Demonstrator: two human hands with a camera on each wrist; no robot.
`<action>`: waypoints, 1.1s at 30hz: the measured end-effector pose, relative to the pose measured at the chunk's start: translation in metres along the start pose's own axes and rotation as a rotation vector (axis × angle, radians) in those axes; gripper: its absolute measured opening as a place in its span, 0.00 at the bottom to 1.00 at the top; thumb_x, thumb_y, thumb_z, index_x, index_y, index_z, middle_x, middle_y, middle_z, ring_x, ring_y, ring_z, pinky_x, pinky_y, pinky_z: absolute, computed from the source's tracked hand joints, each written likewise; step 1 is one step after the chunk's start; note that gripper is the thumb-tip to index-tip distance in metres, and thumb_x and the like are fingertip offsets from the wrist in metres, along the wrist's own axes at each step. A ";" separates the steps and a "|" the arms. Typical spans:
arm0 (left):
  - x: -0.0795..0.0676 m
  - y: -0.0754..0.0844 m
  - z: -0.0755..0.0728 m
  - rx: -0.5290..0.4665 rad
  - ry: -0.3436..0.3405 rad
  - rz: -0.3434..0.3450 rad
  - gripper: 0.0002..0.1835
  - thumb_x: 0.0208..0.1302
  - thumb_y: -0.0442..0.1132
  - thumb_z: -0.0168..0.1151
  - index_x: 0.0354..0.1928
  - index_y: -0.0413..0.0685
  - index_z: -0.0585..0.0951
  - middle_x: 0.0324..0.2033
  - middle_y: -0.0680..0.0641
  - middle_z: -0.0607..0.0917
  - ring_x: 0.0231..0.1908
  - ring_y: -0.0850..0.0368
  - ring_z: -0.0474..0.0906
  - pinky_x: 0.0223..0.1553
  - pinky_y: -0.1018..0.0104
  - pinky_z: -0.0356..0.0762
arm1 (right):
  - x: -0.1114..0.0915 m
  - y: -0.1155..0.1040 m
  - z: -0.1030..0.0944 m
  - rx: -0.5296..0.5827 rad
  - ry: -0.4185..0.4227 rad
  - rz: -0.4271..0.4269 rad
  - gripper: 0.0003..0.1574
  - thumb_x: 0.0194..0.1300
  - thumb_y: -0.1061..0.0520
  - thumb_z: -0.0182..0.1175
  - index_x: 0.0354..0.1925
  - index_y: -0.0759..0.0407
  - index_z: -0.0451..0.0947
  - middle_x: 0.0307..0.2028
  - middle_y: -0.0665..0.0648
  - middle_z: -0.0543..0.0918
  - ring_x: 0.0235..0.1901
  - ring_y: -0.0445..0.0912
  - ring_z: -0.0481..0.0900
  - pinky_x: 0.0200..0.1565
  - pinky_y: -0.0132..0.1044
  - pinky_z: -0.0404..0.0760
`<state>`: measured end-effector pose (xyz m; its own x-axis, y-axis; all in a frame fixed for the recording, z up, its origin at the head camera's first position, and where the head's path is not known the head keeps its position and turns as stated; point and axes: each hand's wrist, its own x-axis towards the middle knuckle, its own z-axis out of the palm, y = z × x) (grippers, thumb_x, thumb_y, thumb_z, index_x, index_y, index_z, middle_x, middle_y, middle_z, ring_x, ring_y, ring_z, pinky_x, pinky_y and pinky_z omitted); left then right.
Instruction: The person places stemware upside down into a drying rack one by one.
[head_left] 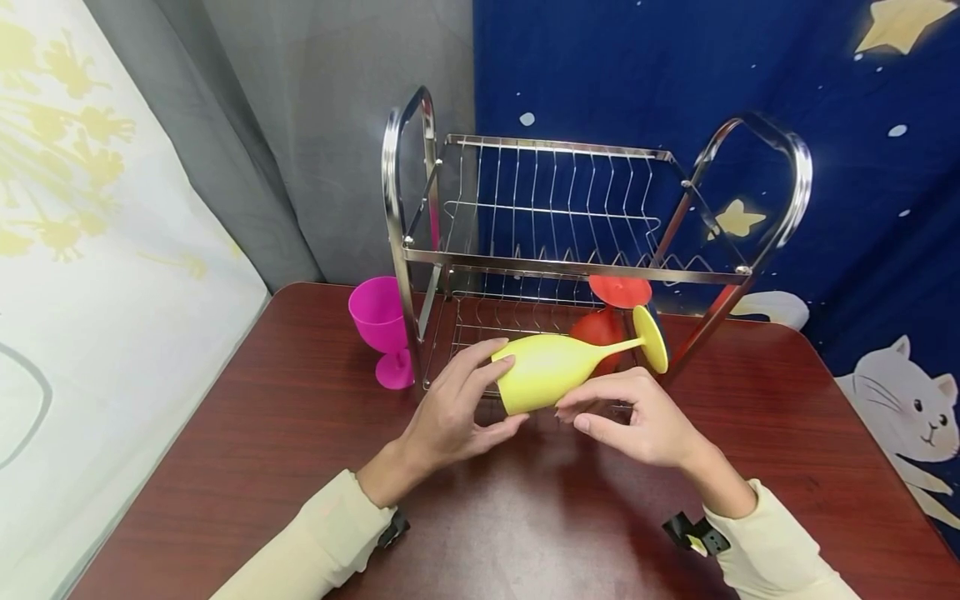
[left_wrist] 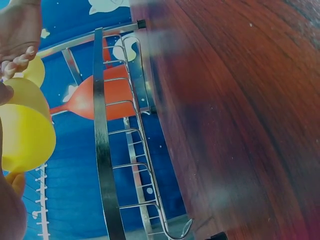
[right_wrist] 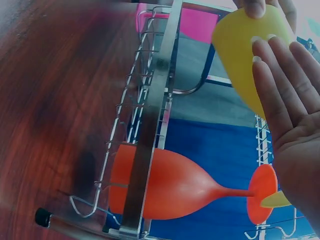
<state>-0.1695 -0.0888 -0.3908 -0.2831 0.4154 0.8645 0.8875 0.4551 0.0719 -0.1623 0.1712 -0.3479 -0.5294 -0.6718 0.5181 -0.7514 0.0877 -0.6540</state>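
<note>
A yellow plastic goblet (head_left: 543,372) is held on its side in front of the dish rack, its mouth to the left and its foot to the right. My left hand (head_left: 453,408) grips it at the rim, thumb below and fingers above. Under the bowl is my right hand (head_left: 641,417), and in the right wrist view its fairly straight fingers (right_wrist: 287,75) lie against the yellow bowl. An orange-red goblet (right_wrist: 175,185) stands upside down on the rack's lower tier, partly hidden behind the yellow one in the head view.
The two-tier metal dish rack (head_left: 577,267) stands at the back of the dark red wooden table (head_left: 300,467). A magenta goblet (head_left: 378,317) stands upright beside its left leg. Grey and blue curtains (head_left: 600,67) hang close behind; a white patterned cloth (head_left: 112,275) is at left.
</note>
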 end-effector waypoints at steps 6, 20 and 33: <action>0.000 0.000 0.000 0.008 0.016 0.008 0.38 0.42 0.45 0.78 0.55 0.33 0.74 0.55 0.33 0.77 0.55 0.43 0.76 0.58 0.55 0.75 | -0.004 0.006 0.001 -0.041 -0.021 0.072 0.17 0.55 0.70 0.64 0.43 0.58 0.84 0.37 0.52 0.88 0.37 0.42 0.86 0.37 0.34 0.83; -0.001 0.000 0.000 0.007 0.059 0.018 0.38 0.41 0.45 0.78 0.55 0.33 0.75 0.53 0.32 0.77 0.53 0.43 0.76 0.54 0.54 0.77 | -0.007 0.012 0.002 -0.118 0.072 0.382 0.10 0.59 0.56 0.69 0.42 0.50 0.85 0.34 0.44 0.87 0.34 0.37 0.84 0.39 0.32 0.83; 0.000 0.002 0.002 -0.005 0.044 0.010 0.38 0.44 0.48 0.77 0.55 0.33 0.74 0.54 0.33 0.77 0.54 0.44 0.76 0.52 0.55 0.78 | -0.005 0.020 0.002 0.203 0.125 0.537 0.42 0.57 0.61 0.70 0.67 0.58 0.63 0.55 0.59 0.77 0.51 0.46 0.82 0.50 0.36 0.81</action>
<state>-0.1689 -0.0862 -0.3919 -0.2583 0.3846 0.8862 0.8918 0.4475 0.0657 -0.1743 0.1750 -0.3644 -0.8667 -0.4793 0.1381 -0.2812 0.2410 -0.9289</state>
